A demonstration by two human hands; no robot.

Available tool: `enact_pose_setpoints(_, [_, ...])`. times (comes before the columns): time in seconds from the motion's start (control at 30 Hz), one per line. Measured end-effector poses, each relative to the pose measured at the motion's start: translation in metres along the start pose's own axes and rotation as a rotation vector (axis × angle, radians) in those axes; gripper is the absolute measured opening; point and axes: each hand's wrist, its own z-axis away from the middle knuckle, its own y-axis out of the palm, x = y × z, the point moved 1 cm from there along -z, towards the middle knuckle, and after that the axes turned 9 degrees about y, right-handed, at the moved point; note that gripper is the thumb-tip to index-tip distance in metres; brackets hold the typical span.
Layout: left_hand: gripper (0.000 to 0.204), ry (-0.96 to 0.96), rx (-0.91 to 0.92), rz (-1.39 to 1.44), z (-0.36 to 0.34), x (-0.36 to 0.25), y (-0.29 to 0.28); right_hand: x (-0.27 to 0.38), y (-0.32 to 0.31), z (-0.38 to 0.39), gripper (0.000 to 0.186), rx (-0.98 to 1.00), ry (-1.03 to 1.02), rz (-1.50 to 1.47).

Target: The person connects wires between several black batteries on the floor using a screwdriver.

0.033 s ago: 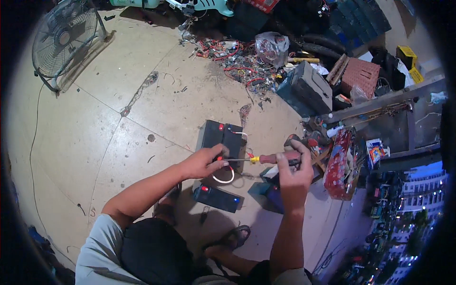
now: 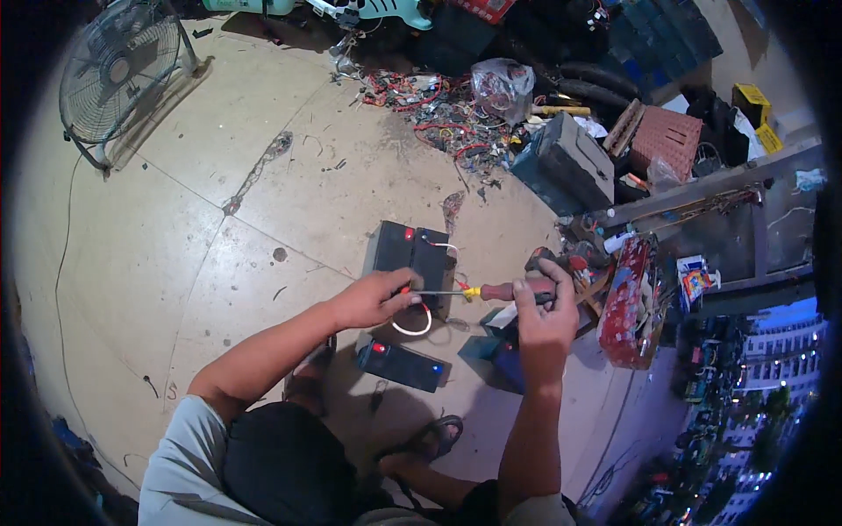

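In my right hand (image 2: 545, 320) is a screwdriver (image 2: 509, 291) with a red and dark handle and a yellow piece on its shaft, which points left. My left hand (image 2: 381, 298) is closed, its thumb and fingers pinching the end of a looped white wire (image 2: 427, 324) at the screwdriver's tip. The exact contact there is hidden by the fingers. Below and behind that hand stand two dark block batteries (image 2: 393, 248), side by side, with a red terminal and another short white wire on top. A third dark battery (image 2: 402, 366), with red and blue terminals, lies nearer me.
A dark box-like block (image 2: 491, 361) stands by my right forearm. At right is a red, worn container (image 2: 627, 324) beside tools. Wire scraps (image 2: 430, 110) and a grey case (image 2: 574, 162) lie ahead. A floor fan (image 2: 123, 70) stands far left. My sandalled foot (image 2: 438, 434) is close by.
The yellow piece on the screwdriver and the white wire loop have shifted very slightly. Both hands keep their hold and nearly the same place.
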Motion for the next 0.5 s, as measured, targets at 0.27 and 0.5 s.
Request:
enact_pose_setpoints(0.27, [0.033, 0.031, 0.049, -0.189, -0.020, -0.001, -0.016, -0.056, 0.009, -0.008, 0.042, -0.080, 0.071, -0.304])
enact_pose_setpoints(0.5, [0.040, -0.023, 0.045, -0.020, -0.020, 0.004, -0.020, -0.104, -0.001, -0.046, 0.041, -0.137, 0.402, -0.329])
